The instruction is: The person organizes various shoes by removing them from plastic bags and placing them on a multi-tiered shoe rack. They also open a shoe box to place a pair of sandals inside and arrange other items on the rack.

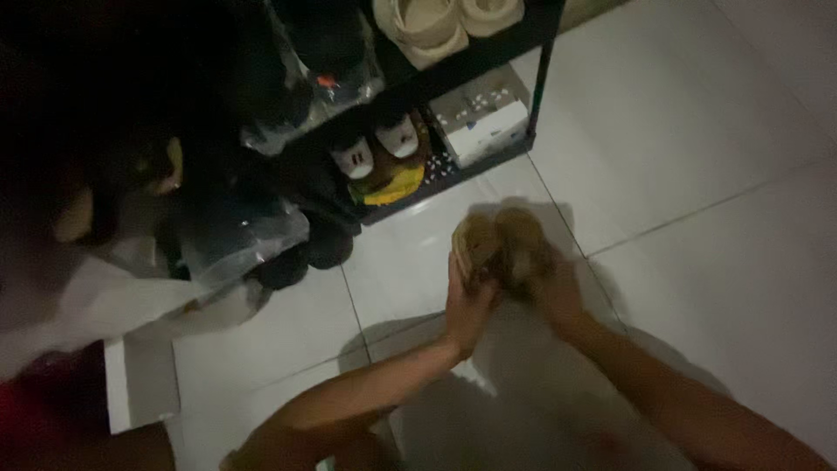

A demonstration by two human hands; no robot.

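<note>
Two hands meet above the pale tiled floor (697, 131) and hold one brownish, blurred object (501, 242) between them; its kind is not clear. The left hand (468, 301) closes its fingers around the object's left side. The right hand (551, 292) grips its right side. Just beyond stands a black shoe rack (540, 70) with slippers (377, 146), a white box (484, 118) and pale shoes (445, 22).
</note>
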